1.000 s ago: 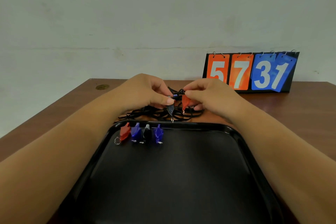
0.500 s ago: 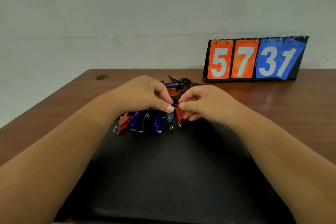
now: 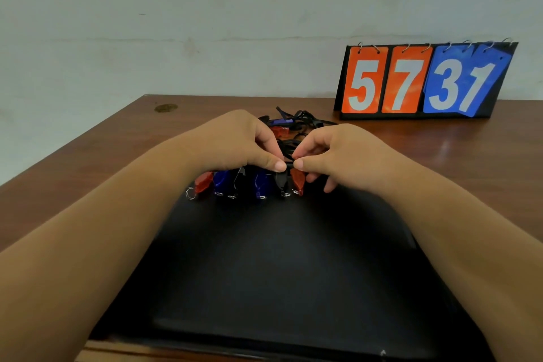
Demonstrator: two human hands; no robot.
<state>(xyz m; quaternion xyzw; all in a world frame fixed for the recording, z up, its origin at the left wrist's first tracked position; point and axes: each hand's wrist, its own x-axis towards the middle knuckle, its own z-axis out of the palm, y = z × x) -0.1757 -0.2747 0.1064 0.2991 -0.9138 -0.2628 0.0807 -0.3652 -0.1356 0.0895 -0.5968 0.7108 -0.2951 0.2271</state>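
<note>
Glossy black whistle (image 3: pixel 282 184) pinched by left hand (image 3: pixel 235 141), translucent red whistle (image 3: pixel 298 182) by right hand (image 3: pixel 346 153)

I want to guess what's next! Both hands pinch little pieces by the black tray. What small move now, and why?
Probably let go. The left hand pinches the black piece, the right hand the red piece, and both already sit in line with the row at the tray's far edge.

Left hand (image 3: pixel 238 141), right hand (image 3: pixel 343 153) on whistles (image 3: pixel 282 184)
</note>
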